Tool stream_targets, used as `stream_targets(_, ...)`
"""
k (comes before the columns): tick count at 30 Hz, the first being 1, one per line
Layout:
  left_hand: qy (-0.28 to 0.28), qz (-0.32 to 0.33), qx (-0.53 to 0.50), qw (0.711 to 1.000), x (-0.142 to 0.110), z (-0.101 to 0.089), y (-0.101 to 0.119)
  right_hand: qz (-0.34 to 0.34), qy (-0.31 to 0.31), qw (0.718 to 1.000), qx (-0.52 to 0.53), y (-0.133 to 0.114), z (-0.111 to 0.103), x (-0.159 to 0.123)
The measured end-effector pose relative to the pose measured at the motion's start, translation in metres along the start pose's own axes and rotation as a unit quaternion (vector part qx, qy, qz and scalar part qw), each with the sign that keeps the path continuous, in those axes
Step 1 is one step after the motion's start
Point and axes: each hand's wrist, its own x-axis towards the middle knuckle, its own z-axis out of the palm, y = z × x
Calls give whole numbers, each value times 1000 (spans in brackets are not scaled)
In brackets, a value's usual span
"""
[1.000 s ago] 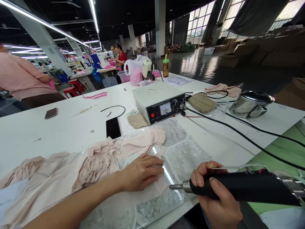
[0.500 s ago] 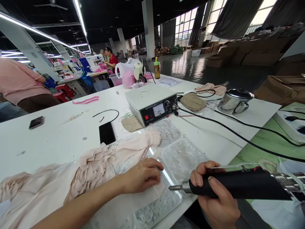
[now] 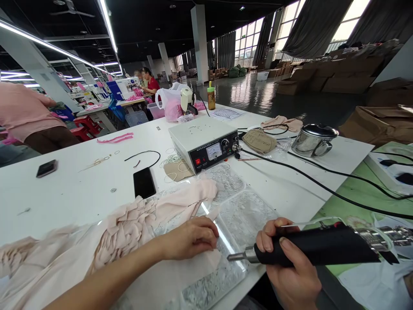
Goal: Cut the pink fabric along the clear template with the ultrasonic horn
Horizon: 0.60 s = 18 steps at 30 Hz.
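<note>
Right hand (image 3: 292, 269), lower right of frame, wrapped firmly round black handheld tool (image 3: 332, 247); tool's long axis runs nearly level, rising slightly toward the right edge; metal tip (image 3: 237, 256) points left, toward pale pink cloth (image 3: 180, 275) at lower centre; cloth edge lies just beside the tip, a narrow gap apparent; contact of tip with clear mat (image 3: 248, 215) cannot be told; left hand (image 3: 195, 237), centre, is nearer the cloth, resting on it with fingers bent; cannot tell whether they pinch it; cloth's long spread runs from lower left toward centre.
</note>
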Motion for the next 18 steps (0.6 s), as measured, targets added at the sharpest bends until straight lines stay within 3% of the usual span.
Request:
stream_targets(9, 7, 23, -24, 999, 3, 3, -4, 4, -23, 999, 24, 17, 16, 6)
stream_targets(18, 14, 41, 20, 999, 2, 6, -9, 44, -56, 997, 13, 11, 11, 5)
